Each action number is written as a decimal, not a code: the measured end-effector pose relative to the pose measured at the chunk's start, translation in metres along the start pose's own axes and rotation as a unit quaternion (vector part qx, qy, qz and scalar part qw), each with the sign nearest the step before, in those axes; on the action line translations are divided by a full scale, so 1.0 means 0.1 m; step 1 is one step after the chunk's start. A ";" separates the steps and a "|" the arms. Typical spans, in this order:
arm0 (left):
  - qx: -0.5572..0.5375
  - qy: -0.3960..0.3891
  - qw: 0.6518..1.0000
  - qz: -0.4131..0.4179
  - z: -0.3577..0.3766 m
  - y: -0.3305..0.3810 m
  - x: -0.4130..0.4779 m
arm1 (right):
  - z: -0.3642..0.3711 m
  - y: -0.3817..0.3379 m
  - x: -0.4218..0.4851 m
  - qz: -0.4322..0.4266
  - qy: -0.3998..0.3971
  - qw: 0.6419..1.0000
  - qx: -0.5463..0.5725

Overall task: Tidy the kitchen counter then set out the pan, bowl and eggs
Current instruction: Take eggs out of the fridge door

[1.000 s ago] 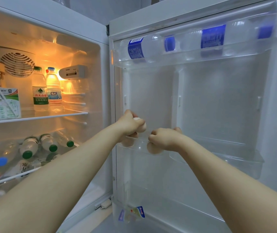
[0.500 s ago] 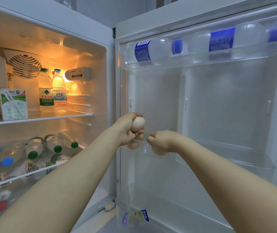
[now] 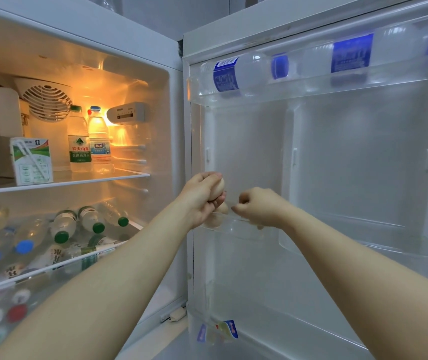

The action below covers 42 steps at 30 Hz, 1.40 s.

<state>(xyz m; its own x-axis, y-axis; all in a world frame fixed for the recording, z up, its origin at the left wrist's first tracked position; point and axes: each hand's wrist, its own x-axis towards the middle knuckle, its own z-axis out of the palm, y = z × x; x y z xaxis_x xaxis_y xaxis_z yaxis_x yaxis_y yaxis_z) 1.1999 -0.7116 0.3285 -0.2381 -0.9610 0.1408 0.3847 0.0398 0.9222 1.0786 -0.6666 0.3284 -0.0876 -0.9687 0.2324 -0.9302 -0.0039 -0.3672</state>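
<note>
Compared with a second ago, the left hand [image 3: 199, 201] is raised from the level of the small clear plastic door tray [image 3: 236, 227] to just above it. The pale beige oval egg [image 3: 220, 187] clamped in its curled fingers is now carried clear of the tray rim. The right hand [image 3: 262, 206] is kept at that rim as before, fingers curled together; whether anything is enclosed in them cannot be told. From this it is judged that the egg-fetching part of the task is under way, with one egg secured. The pan, the bowl and the bench are not to be seen here.

Counted from largest to smallest:

- One open white refrigerator [image 3: 179, 126] is seen, with one white inner door panel [image 3: 363, 165].
- One long clear top door rack [image 3: 285, 96] is fitted on that panel, and two clear blue-labelled water bottles [image 3: 233, 74] are laid on their sides in it.
- Two upright clear water bottles [image 3: 79, 141], one green-capped and one blue-capped, are stood on the lit glass shelf [image 3: 119, 175].
- One white-and-green drink carton [image 3: 31, 159] is placed near them.
- At least three green-capped lying bottles [image 3: 65, 224] are stacked on the shelf below, among blue-capped ones. The full number cannot be counted through the blur.
- Two hands are reached towards the door.
- For the eggs, one is held and at least one second egg [image 3: 222, 208] is left in the tray, just beneath the left fingers. A further pale shape behind the tray wall cannot be made out.
</note>
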 end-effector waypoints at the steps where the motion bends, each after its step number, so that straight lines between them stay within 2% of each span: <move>1: -0.012 0.009 1.000 0.003 -0.01 0.00 -0.02 | -0.01 0.00 0.01 -0.002 0.047 0.999 0.023; 4: -0.042 0.044 0.998 0.010 -0.09 0.04 -0.11 | 0.00 -0.11 -0.02 -0.015 0.219 0.970 0.104; 5: -0.052 0.059 0.997 0.013 -0.14 0.06 -0.14 | 0.01 -0.18 -0.05 -0.023 0.253 0.953 0.165; 7: -0.077 0.093 0.992 0.021 -0.25 0.12 -0.20 | 0.06 -0.36 -0.08 -0.024 0.259 0.914 0.311; 9: -0.111 0.120 0.986 0.024 -0.38 0.19 -0.27 | 0.14 -0.53 -0.09 0.008 0.196 0.860 0.471; 12: -0.153 0.158 0.975 0.033 -0.63 0.30 -0.42 | 0.30 -0.80 -0.08 0.068 0.058 0.737 0.670; 14: -0.186 0.183 0.965 0.036 -0.82 0.36 -0.57 | 0.44 -0.95 -0.05 0.091 -0.012 0.683 0.724; 18: -0.252 0.232 0.938 0.044 -1.13 0.41 -0.95 | 0.71 -1.24 -0.13 0.113 -0.169 0.552 0.809; 20: -0.267 0.259 0.927 0.046 -1.26 0.40 -1.16 | 0.85 -1.35 -0.22 0.123 -0.231 0.507 0.821; 22: -0.270 0.284 0.918 0.054 -1.34 0.35 -1.32 | 0.98 -1.41 -0.31 0.132 -0.271 0.487 0.819; 29: -0.301 0.398 0.863 0.083 -1.47 0.00 -1.84 | 1.34 -1.44 -0.65 0.162 -0.374 0.481 0.776; 33: -0.344 0.488 0.795 0.106 -1.52 -0.19 -2.41 | 1.56 -1.58 -1.07 0.161 -0.466 0.468 0.734; 35: -0.343 0.522 0.772 0.118 -1.50 -0.22 -2.75 | 1.65 -1.69 -1.32 0.158 -0.508 0.458 0.712; 42: -0.339 0.612 0.673 0.239 -1.28 -0.20 -4.21 | 1.72 -2.21 -2.56 0.110 -0.660 0.412 0.618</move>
<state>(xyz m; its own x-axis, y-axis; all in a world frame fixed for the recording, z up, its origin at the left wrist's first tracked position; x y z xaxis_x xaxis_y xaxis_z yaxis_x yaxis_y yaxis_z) 1.4071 -0.3429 0.2050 0.8113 -0.4045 -0.4222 0.5739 0.6889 0.4428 1.3683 -0.4606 0.1948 0.9081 -0.2668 -0.3229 0.0121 0.7873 -0.6165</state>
